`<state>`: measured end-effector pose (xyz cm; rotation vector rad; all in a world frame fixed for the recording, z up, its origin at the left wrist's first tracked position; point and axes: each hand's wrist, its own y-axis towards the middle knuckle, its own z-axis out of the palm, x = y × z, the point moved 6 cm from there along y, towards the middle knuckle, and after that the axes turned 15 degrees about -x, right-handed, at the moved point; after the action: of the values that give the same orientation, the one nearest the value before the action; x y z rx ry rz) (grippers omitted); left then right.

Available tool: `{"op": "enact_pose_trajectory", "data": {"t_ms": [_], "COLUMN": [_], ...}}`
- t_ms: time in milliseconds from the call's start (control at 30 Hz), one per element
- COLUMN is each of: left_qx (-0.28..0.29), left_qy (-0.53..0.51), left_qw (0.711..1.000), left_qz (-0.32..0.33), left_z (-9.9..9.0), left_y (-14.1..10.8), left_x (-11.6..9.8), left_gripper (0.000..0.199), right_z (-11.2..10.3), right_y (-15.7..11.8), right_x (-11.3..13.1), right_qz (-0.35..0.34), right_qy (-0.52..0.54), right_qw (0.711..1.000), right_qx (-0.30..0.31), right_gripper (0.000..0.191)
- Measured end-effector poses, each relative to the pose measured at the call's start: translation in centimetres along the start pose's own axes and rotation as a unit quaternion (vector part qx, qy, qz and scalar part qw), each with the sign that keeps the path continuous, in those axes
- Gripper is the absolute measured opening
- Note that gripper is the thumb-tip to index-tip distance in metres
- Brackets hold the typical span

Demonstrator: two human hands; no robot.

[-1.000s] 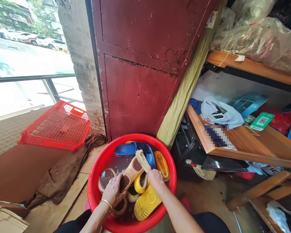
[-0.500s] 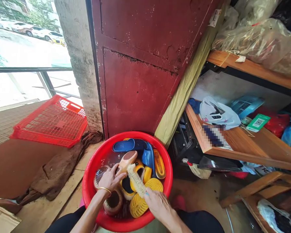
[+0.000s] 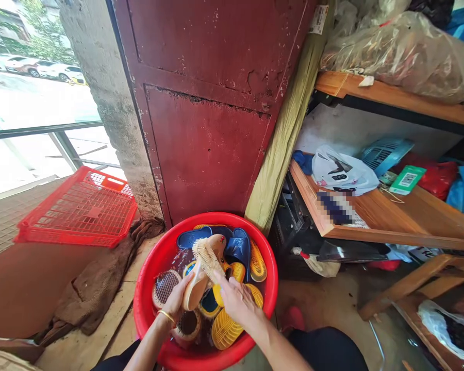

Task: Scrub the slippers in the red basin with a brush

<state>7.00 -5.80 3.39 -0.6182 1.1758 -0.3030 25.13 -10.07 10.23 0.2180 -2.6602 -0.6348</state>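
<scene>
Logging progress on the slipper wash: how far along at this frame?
Done: nothing visibly set aside; the red crate looks empty. In hand: left hand holds a tan slipper tilted up over the red basin, while right hand works a brush on it. Left: blue slippers, yellow slippers and a brown one sit in the basin.

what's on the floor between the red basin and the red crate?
Head view: a crumpled brown cloth lies on the floor between the red basin and the red crate, its upper end by the crate's corner.

Slippers (image 3: 237, 246) in basin (image 3: 154, 257), crate (image 3: 79, 208) left
</scene>
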Motion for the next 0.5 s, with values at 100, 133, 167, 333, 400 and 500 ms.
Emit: {"op": "enact_pose_trajectory", "data": {"t_ms": [100,133,167,333,400,500], "left_qx": [-0.008,-0.007,-0.006,-0.018,-0.025,-0.028], "left_qy": [0.004,0.003,0.0,-0.044,-0.061,-0.087], "left_qw": [1.0,1.0,0.999,0.994,0.991,0.986], "left_qz": [-0.02,-0.028,-0.036,-0.098,-0.119,-0.138], "left_z": [-0.2,-0.4,-0.5,-1.0,-1.1,-1.0], "left_y": [0.4,0.5,0.5,0.6,0.7,0.6], "left_x": [0.6,0.8,1.0,2.0,2.3,2.4], "left_gripper": [0.047,0.048,0.05,0.058,0.057,0.054], "right_z": [0.6,0.5,0.4,0.5,0.2,-0.9], "right_y": [2.8,3.5,3.9,0.5,-2.6,-6.8], "right_x": [-2.0,-2.8,-3.4,-3.0,-2.5,-2.2], "right_qz": [0.017,0.029,0.035,0.006,-0.001,-0.005], "right_qy": [-0.098,-0.111,-0.112,-0.058,-0.017,0.045], "right_qw": [0.994,0.993,0.992,0.996,0.997,0.995], "right_qx": [0.036,0.038,0.039,0.067,0.081,0.085], "right_gripper": [0.055,0.053,0.052,0.052,0.054,0.055]}}
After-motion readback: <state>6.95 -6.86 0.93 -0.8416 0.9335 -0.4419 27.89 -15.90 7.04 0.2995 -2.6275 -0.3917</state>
